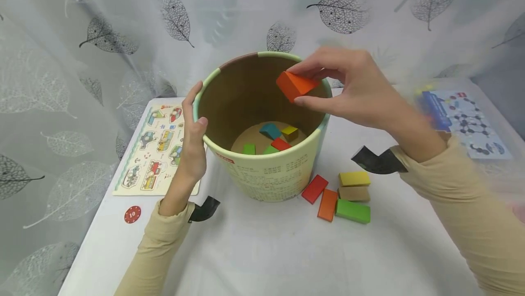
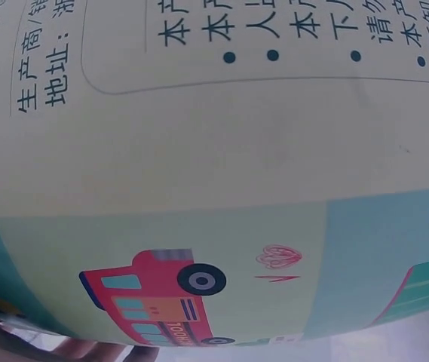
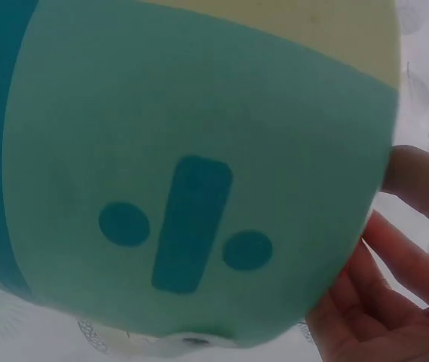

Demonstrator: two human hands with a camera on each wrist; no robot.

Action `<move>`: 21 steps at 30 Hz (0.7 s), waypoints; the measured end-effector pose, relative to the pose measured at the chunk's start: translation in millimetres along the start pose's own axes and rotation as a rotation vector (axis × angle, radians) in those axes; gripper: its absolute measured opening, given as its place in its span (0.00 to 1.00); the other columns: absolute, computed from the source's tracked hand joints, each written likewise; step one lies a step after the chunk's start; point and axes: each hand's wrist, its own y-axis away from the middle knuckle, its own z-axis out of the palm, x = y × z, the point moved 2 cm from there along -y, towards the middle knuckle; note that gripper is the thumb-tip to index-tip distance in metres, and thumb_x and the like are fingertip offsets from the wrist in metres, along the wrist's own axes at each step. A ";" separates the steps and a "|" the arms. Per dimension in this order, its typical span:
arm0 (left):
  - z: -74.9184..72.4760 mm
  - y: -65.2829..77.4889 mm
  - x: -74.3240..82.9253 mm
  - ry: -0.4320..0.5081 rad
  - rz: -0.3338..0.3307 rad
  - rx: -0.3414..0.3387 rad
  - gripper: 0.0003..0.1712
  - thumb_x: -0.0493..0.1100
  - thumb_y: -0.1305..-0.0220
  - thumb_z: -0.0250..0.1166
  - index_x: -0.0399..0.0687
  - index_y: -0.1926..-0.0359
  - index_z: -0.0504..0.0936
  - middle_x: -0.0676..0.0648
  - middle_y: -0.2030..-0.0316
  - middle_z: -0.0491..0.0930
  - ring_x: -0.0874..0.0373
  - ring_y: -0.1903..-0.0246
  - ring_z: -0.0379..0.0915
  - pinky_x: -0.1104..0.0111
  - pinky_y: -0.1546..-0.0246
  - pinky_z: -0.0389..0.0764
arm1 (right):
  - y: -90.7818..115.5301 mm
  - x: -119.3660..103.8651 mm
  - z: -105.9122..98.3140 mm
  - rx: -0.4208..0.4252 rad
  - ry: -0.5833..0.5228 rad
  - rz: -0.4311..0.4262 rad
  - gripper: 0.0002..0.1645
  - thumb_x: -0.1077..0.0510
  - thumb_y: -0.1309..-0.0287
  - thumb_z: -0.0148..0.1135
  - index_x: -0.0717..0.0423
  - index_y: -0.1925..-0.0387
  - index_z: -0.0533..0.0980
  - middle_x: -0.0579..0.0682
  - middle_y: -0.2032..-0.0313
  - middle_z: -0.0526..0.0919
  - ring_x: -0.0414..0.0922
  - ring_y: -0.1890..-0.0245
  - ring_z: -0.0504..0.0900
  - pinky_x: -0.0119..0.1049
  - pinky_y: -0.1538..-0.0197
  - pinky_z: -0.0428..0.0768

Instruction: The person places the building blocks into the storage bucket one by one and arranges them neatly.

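Head view: five loose toy blocks lie at four o'clock from a printed bucket. At nine, the left hand, thumb and forefinger parted, touches its rim; at two, the right hand pinches an orange block between thumb and fingers over the mouth. Likely light, stiff and slightly slick, it is best held by opposite flat faces.

Worn on the head, one camera looks forward and down over the tabletop and into the bucket. Each wrist camera faces the bucket's outside close up, the left sharing printed lettering with the head view, the right sharing fingers.
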 end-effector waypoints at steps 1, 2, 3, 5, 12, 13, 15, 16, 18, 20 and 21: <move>0.1 0.3 0.1 0.000 -0.002 0.002 0.44 0.65 0.39 0.51 0.59 0.26 0.52 0.44 0.29 0.59 0.41 0.31 0.55 0.46 0.32 0.53 | -0.2 0.1 1.7 -0.001 -0.008 0.005 0.24 0.71 0.57 0.74 0.59 0.53 0.83 0.45 0.62 0.82 0.39 0.60 0.80 0.25 0.49 0.79; 0.1 0.5 0.2 0.001 -0.004 0.003 0.44 0.65 0.39 0.52 0.59 0.26 0.52 0.45 0.29 0.58 0.42 0.31 0.55 0.46 0.32 0.54 | -0.4 0.1 3.2 -0.002 -0.011 0.008 0.24 0.71 0.56 0.74 0.59 0.53 0.82 0.45 0.62 0.83 0.39 0.60 0.79 0.25 0.49 0.79; 0.2 0.6 0.2 0.003 -0.004 0.004 0.44 0.65 0.39 0.52 0.59 0.26 0.51 0.44 0.29 0.58 0.41 0.31 0.55 0.46 0.32 0.54 | -0.5 0.2 4.5 -0.004 -0.011 0.010 0.24 0.71 0.56 0.73 0.59 0.53 0.82 0.45 0.61 0.83 0.39 0.60 0.79 0.25 0.48 0.79; 0.6 0.4 0.3 0.015 0.000 0.001 0.44 0.65 0.39 0.52 0.58 0.26 0.51 0.43 0.29 0.58 0.41 0.32 0.54 0.47 0.32 0.54 | -1.0 0.5 6.6 -0.001 -0.013 0.010 0.24 0.71 0.55 0.73 0.59 0.52 0.82 0.46 0.60 0.84 0.39 0.60 0.79 0.26 0.48 0.79; 1.6 0.2 0.0 0.017 0.003 0.002 0.46 0.67 0.40 0.53 0.57 0.26 0.51 0.43 0.30 0.59 0.41 0.32 0.55 0.48 0.32 0.55 | 0.4 -0.8 6.9 0.017 -0.040 -0.033 0.20 0.72 0.54 0.71 0.61 0.55 0.83 0.48 0.58 0.85 0.37 0.59 0.81 0.28 0.48 0.79; 1.3 0.7 -0.2 0.016 0.002 0.003 0.46 0.67 0.40 0.53 0.57 0.26 0.51 0.43 0.30 0.59 0.41 0.32 0.55 0.48 0.32 0.55 | 1.5 -1.8 5.9 0.020 -0.050 -0.041 0.20 0.72 0.54 0.71 0.60 0.55 0.83 0.48 0.58 0.85 0.38 0.59 0.81 0.29 0.48 0.79; 0.9 1.4 -0.2 0.015 0.000 0.005 0.46 0.67 0.40 0.53 0.57 0.26 0.51 0.43 0.29 0.58 0.42 0.32 0.55 0.47 0.32 0.54 | 4.7 -3.6 2.5 0.031 -0.076 -0.057 0.21 0.72 0.54 0.71 0.60 0.54 0.82 0.50 0.57 0.85 0.40 0.58 0.82 0.30 0.47 0.79; 0.8 1.5 -0.2 0.017 0.000 0.005 0.46 0.67 0.40 0.53 0.57 0.26 0.51 0.43 0.29 0.58 0.42 0.31 0.55 0.47 0.32 0.54 | 7.3 -4.5 -0.4 0.040 -0.091 -0.063 0.21 0.72 0.53 0.71 0.60 0.54 0.82 0.52 0.57 0.85 0.43 0.57 0.82 0.32 0.46 0.79; 0.8 0.9 0.1 0.021 0.001 0.000 0.45 0.66 0.39 0.53 0.57 0.26 0.51 0.43 0.29 0.59 0.42 0.31 0.55 0.47 0.32 0.54 | 14.4 -3.3 -9.3 0.035 -0.122 -0.094 0.23 0.72 0.52 0.69 0.61 0.51 0.81 0.57 0.55 0.84 0.50 0.55 0.82 0.36 0.45 0.79; 0.8 0.0 0.6 0.024 0.002 -0.002 0.44 0.65 0.39 0.52 0.57 0.26 0.51 0.43 0.29 0.59 0.41 0.32 0.55 0.47 0.32 0.54 | 23.6 -4.7 -18.6 0.047 -0.143 -0.095 0.24 0.73 0.51 0.68 0.63 0.49 0.80 0.61 0.54 0.83 0.55 0.54 0.82 0.39 0.45 0.79; 0.8 -0.4 0.9 0.028 0.002 -0.004 0.44 0.64 0.39 0.52 0.57 0.26 0.51 0.42 0.29 0.59 0.41 0.32 0.55 0.47 0.32 0.54 | 29.5 -3.9 -23.2 0.054 -0.150 -0.089 0.24 0.74 0.51 0.67 0.64 0.49 0.80 0.63 0.55 0.82 0.57 0.54 0.81 0.40 0.45 0.79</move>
